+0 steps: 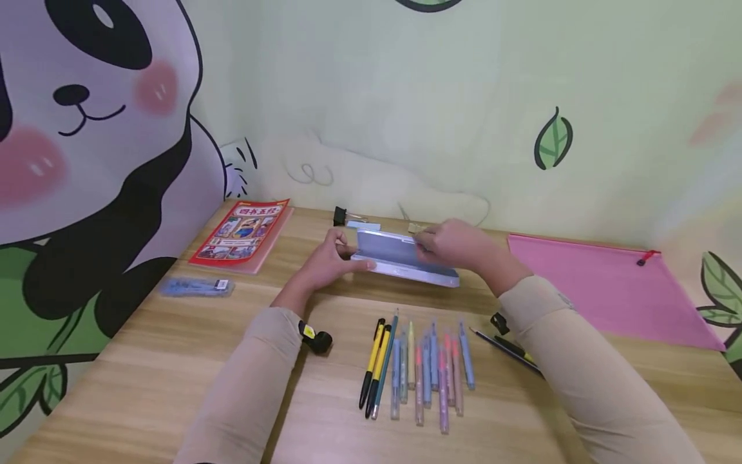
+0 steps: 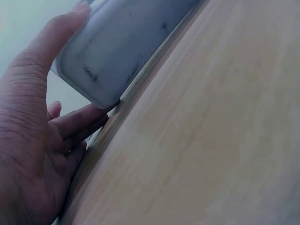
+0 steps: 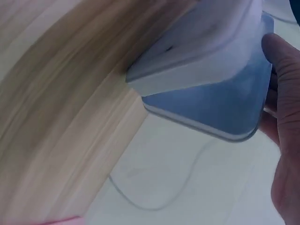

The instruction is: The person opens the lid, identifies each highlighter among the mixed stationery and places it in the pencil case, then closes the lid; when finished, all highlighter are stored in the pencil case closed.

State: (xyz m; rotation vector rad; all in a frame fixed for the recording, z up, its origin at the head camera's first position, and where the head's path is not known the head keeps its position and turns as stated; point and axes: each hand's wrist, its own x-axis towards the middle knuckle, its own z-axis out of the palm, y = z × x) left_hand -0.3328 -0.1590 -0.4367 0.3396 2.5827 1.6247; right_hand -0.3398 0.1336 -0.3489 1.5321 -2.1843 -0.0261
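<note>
Near the centre of the head view, pale case (image 1: 417, 273), lid (image 1: 382, 245) ajar. Left hand (image 1: 322, 263) curled round its left end, thumb on front rim; right hand (image 1: 458, 243) pinches the lid. Best practice, as judged: steady the left grip, swing the lid evenly without twisting, stay clear of pens (image 1: 426, 367) at lower centre.

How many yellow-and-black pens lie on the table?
2 show clearly, side by side, left of the teal pencil: the outer pen and the inner pen. A third may be the dark pen showing some yellow, partly hidden by the right sleeve.
</note>
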